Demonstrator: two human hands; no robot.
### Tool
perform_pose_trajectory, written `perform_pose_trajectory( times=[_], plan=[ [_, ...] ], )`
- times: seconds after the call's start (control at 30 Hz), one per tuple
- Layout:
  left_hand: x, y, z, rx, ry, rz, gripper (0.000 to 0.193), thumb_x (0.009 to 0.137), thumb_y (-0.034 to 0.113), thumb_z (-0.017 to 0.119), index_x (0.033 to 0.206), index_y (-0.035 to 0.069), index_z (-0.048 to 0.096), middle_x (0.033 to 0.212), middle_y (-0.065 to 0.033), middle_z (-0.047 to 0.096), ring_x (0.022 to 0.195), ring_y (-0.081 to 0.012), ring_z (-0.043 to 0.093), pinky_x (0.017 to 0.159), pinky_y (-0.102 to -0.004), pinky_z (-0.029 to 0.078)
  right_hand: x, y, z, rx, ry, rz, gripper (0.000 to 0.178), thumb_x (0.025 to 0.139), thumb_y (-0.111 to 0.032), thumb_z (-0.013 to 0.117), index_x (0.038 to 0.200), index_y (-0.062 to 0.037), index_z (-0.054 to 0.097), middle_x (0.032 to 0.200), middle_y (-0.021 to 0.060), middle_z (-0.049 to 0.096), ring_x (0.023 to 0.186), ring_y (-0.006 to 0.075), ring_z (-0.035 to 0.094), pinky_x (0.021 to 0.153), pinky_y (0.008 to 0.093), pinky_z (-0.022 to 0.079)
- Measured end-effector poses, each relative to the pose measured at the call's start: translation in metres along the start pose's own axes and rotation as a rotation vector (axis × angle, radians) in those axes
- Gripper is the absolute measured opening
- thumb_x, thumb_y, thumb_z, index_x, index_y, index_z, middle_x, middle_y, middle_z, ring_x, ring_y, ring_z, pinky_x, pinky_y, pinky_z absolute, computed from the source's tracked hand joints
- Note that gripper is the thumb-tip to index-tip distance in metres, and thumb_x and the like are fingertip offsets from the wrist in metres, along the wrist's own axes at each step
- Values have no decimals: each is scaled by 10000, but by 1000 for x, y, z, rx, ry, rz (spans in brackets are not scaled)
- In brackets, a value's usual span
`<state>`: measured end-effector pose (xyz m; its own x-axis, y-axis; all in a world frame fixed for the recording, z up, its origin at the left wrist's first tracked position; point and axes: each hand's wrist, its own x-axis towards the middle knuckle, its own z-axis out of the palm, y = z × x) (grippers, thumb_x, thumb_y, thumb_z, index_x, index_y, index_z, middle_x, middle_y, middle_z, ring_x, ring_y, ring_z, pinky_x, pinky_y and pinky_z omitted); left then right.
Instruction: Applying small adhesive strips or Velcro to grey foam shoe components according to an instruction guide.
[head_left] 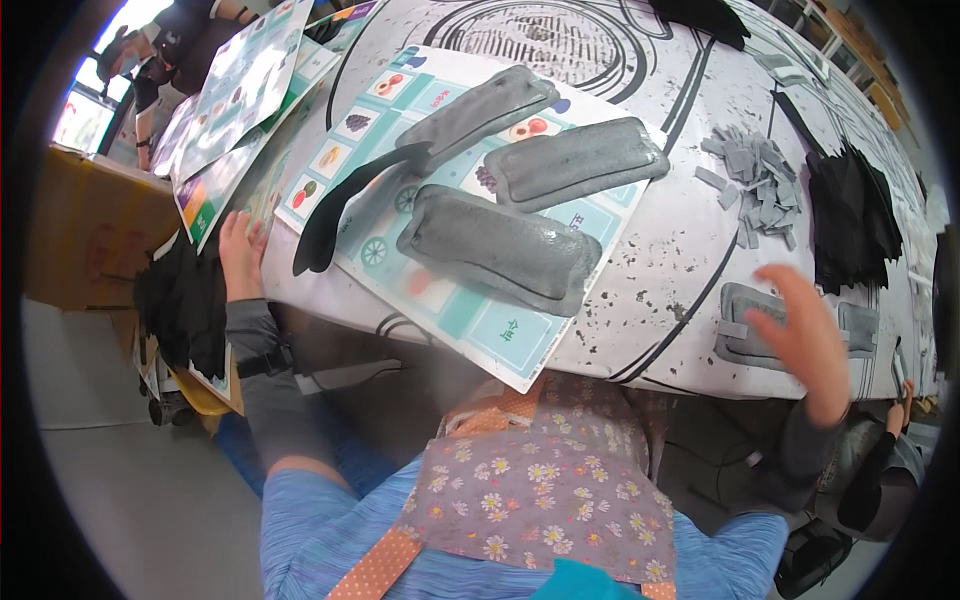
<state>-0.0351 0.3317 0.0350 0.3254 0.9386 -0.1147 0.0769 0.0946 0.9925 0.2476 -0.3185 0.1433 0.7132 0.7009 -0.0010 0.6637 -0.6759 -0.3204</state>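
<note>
We find the right hand (pixel 808 345) loosely open and blurred above grey padding (pixel 745 298) at the table (pixel 640 270) edge; contact we cannot tell. The left hand (pixel 240 258) rests at the opposite edge, fingers half curled; whether it grips anything we cannot tell. Fruit pictures with printed captions mark the teal-and-white sheet (pixel 455 330). On it we count three grey padded pieces (pixel 500 248) and one black strip (pixel 340 212)

Head-worn fisheye looks down onto the table (pixel 655 285).
</note>
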Motion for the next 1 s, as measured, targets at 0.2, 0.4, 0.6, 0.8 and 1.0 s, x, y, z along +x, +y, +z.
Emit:
perform_pose_trajectory(
  times=[0.2, 0.4, 0.6, 0.8, 1.0],
  plan=[
    [-77, 4, 19, -73, 434, 553, 387, 964, 144, 590, 1327, 61, 486, 1220, -60, 598, 1016, -167, 597, 850, -310, 462, 77, 129, 12, -110, 95, -14, 524, 847, -129, 710, 1315, -16, 501, 1281, 207, 574, 1145, 357, 578, 986, 377, 447],
    [-179, 2, 31, 52, 471, 979, 293, 927, 29, 575, 1208, -41, 531, 1051, -128, 624, 850, -180, 587, 794, -321, 489, 101, 144, 25, 2, -122, 222, 488, 756, -105, 775, 1172, -4, 542, 985, 132, 623, 870, 257, 573, 789, 344, 463],
    [-231, 0, 71, 454, -182, 1408, 254, 815, -104, 573, 1048, -4, 598, 878, -157, 634, 701, -244, 609, 632, -349, 509, 108, 115, 5, -95, 38, 153, 251, 820, -133, 718, 938, 44, 586, 727, 147, 571, 656, 258, 555, 629, 362, 443],
    [-244, 13, 114, 403, -426, 1367, 331, 645, -71, 664, 951, 53, 691, 853, -76, 679, 636, -251, 620, 553, -327, 484, 111, 104, -11, -194, 68, 250, 191, 943, -177, 563, 935, 9, 608, 753, 203, 615, 713, 373, 630, 632, 424, 477],
    [-250, 6, 136, 309, -742, 1243, 316, 690, 3, 713, 997, 73, 689, 866, -53, 675, 662, -217, 622, 571, -322, 487, 119, 82, -23, -473, 274, 166, 196, 964, -196, 546, 939, -9, 599, 865, 213, 654, 856, 432, 621, 701, 478, 487]
  ],
)
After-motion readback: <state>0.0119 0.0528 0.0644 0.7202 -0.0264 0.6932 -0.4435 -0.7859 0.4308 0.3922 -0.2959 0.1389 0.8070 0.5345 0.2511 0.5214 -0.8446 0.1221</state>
